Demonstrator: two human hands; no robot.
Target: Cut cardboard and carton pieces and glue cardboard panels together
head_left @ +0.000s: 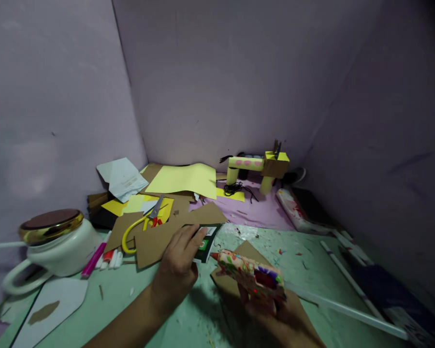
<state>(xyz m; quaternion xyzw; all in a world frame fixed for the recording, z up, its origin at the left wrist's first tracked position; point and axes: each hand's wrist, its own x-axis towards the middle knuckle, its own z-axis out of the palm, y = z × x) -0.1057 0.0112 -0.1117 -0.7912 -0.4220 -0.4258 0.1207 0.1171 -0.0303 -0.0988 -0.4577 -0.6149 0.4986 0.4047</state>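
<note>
My left hand (179, 256) grips a small dark green printed card (210, 238) between thumb and fingers, just above the table. My right hand (266, 307) is wrapped round a glue gun (248, 270) covered in a colourful floral pattern. The gun's orange-red nozzle points left, close to the card's right edge; whether they touch cannot be told. A clear glue stick (344, 307) extends from the gun's rear toward the right. Brown cardboard pieces (154, 244) lie behind and left of my left hand, with yellow-handled scissors (130, 234) on top. Another cardboard piece (252, 251) rests beneath the gun.
A lidded white mug (63, 246) and markers (94, 261) stand or lie at the left. Yellow paper (184, 179) is at the back. A yellow giraffe-like paper model (246, 163) stands near the wall. A case (304, 210) and white sticks (348, 275) lie right.
</note>
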